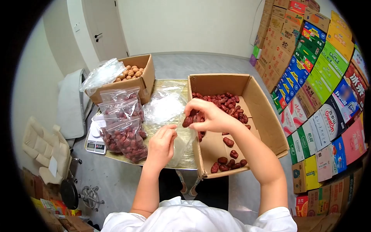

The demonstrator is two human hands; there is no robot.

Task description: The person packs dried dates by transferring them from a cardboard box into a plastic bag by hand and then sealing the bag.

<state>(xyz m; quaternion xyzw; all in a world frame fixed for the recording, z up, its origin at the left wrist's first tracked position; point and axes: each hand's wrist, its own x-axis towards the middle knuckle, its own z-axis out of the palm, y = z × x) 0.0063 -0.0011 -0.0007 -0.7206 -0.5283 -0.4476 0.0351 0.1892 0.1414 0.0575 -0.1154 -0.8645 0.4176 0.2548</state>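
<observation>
Right grip pinches dates at 2 o'clock from left grip, closed on limp bag; dates seem light, best held by sides.

A white short-sleeved top is worn with black trousers.

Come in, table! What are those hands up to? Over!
Left hand pinching clear bag. Right hand holding dark-red dates by the bag's top. Nothing seen in the way.
</observation>
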